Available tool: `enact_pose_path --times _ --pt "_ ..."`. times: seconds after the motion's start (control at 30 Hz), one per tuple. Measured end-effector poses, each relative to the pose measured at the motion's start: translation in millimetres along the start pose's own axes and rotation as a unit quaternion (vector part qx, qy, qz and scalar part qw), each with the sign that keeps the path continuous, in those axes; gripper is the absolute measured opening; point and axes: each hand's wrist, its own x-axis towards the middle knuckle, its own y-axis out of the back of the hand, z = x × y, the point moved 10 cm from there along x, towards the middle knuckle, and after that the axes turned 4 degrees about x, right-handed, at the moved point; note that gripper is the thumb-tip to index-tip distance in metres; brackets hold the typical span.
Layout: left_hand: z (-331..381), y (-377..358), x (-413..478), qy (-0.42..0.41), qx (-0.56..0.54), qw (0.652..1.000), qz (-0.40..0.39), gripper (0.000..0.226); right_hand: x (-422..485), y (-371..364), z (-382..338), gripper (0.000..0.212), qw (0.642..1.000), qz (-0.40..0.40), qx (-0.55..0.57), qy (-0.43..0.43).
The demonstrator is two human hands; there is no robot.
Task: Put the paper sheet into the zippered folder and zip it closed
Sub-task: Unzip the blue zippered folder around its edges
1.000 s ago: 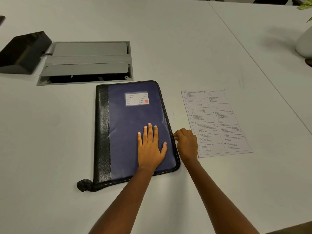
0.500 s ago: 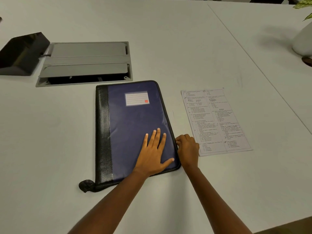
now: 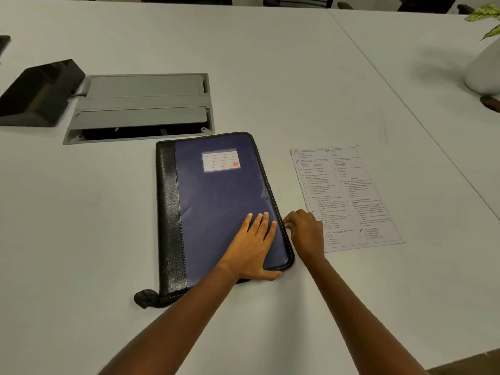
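A zippered folder [image 3: 216, 201], dark blue with a black spine and a white label, lies shut on the white table. My left hand [image 3: 253, 250] rests flat on its lower right corner, fingers spread, thumb along the bottom edge. My right hand [image 3: 304, 232] is curled at the folder's right edge, fingertips pinched at the zipper line; the zipper pull itself is hidden by the fingers. The printed paper sheet [image 3: 345, 196] lies flat on the table just right of the folder, its lower left corner partly under my right hand.
A grey recessed cable box [image 3: 140, 106] sits in the table behind the folder, with a black wedge-shaped object [image 3: 38, 93] to its left. A white plant pot [image 3: 484, 69] stands at the far right. A table seam [image 3: 405, 104] runs diagonally past the sheet.
My left hand slid down and right on the cover to the folder's lower right corner. My right hand stayed at the folder's right edge, shifting only slightly.
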Motion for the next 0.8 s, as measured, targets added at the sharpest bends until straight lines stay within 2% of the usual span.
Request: enact_pose_path --times 0.3,0.8 --pt "3.4 22.3 23.6 0.021 -0.003 1.0 -0.011 0.093 3.5 20.5 16.3 0.015 1.0 0.024 -0.006 -0.014" --pt "-5.9 32.4 69.0 0.1 -0.029 0.994 -0.013 0.092 -31.2 17.4 52.9 0.014 0.987 0.077 0.048 -0.13"
